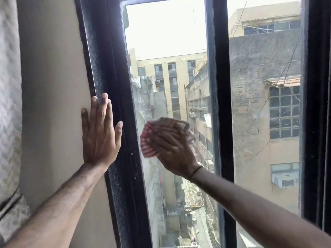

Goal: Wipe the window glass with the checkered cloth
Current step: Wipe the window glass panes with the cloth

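Observation:
The window glass (166,51) is a tall narrow pane in a black frame, with buildings showing through it. My right hand (176,151) presses a red-and-white checkered cloth (147,142) flat against the middle of that pane; the cloth is blurred and bunched under the palm and fingers. My left hand (100,131) lies flat and empty, fingers spread, on the beige wall and the left edge of the black frame.
The black window frame (114,104) runs down the left, and a black middle post (221,104) divides off a second pane (265,122) to the right. A dark curtain (318,122) hangs at the far right. Pale patterned fabric (9,104) lines the far left.

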### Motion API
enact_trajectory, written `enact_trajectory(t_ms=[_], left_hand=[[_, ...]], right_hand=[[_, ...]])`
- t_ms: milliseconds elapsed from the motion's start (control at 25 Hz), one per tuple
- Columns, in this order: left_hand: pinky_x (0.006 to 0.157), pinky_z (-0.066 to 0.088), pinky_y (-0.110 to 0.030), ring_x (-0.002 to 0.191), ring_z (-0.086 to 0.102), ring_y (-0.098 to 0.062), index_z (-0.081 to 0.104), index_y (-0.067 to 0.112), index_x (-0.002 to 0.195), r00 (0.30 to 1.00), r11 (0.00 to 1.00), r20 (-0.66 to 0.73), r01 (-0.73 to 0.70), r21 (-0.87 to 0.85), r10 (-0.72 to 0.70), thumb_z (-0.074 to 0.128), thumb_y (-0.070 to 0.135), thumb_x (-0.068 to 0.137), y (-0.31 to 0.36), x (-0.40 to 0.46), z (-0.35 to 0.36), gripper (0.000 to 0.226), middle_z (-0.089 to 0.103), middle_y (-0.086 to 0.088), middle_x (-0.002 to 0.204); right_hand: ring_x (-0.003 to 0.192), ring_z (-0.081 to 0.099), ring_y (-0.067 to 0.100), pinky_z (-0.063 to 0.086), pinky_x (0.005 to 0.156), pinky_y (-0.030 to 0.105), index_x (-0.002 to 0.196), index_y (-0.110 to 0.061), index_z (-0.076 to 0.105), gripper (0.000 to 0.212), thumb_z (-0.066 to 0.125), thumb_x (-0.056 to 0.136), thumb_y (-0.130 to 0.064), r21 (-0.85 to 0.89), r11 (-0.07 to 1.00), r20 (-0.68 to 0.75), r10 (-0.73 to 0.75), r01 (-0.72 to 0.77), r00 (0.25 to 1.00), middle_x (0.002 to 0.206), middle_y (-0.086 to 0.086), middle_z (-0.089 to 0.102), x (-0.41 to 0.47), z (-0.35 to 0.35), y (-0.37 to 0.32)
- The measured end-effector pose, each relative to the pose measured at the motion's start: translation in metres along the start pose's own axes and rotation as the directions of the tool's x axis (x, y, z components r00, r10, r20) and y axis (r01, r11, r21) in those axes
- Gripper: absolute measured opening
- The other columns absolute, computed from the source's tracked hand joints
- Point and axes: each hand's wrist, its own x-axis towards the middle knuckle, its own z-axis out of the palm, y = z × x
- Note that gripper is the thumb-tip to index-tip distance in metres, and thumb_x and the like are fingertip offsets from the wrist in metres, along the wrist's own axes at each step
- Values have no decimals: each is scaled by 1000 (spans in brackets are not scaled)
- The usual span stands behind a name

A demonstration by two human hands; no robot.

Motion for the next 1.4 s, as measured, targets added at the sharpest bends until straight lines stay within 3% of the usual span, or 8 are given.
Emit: enact_trajectory(t_ms=[200,400,680,840,960,1040,1160,1400], left_hand=[[135,3,-59,168,3,-31,15,5,169,997,998,66,22,63,-26,27,43,111,6,4,-7,70,8,-9,181],[122,-35,-51,168,-7,-26,8,8,170,984,993,161,59,100,-75,20,55,106,33,6,-22,80,-7,-4,181],[133,8,-64,169,5,-29,4,8,171,990,982,101,-79,-169,97,27,45,108,202,50,2,76,2,-11,181],[134,7,-60,169,3,-24,3,10,171,992,950,27,-109,-291,122,24,45,109,293,94,26,74,1,-10,181],[134,6,-61,169,6,-24,3,7,170,996,940,4,-85,-331,91,25,44,106,324,113,48,76,3,-12,181],[133,6,-64,169,7,-26,0,8,170,997,950,-32,-72,-305,66,22,44,106,331,112,64,76,3,-12,181],[132,-3,-60,169,6,-25,0,9,171,988,961,-139,-101,-258,67,22,44,106,333,113,84,77,1,-9,182],[133,-5,-55,169,2,-22,4,8,171,978,964,-194,-119,-237,73,25,45,106,332,118,97,77,5,-11,181]], right_hand=[[131,74,22,58,104,52,131,-19,80,33,62,104,-25,228,866,138,423,-444,896,134,1,81,-59,-67,-2],[69,76,20,59,61,24,76,-27,74,32,68,106,-36,583,-377,395,906,-720,-155,53,-13,72,-53,-157,44],[62,73,18,61,59,25,64,-20,70,46,69,102,-47,674,-451,278,889,-585,-365,55,-6,71,-68,-228,139],[52,68,9,61,67,37,61,-25,76,52,62,106,-48,731,-251,166,967,-635,-192,53,-8,71,-73,-237,186],[108,81,17,58,105,57,118,-60,73,32,43,109,-55,462,318,-24,938,-828,346,108,-20,85,-85,-219,205],[171,22,24,11,136,67,169,-48,21,63,25,107,-60,-54,699,176,710,-713,682,180,-12,27,-112,-190,233],[169,-23,11,-13,135,67,167,-40,-26,79,28,111,-54,-166,816,266,577,-553,772,177,-18,-34,-132,-154,269],[171,20,30,-8,137,60,173,-12,27,69,42,109,-33,-206,931,16,311,-301,950,183,9,16,-67,-104,260]])
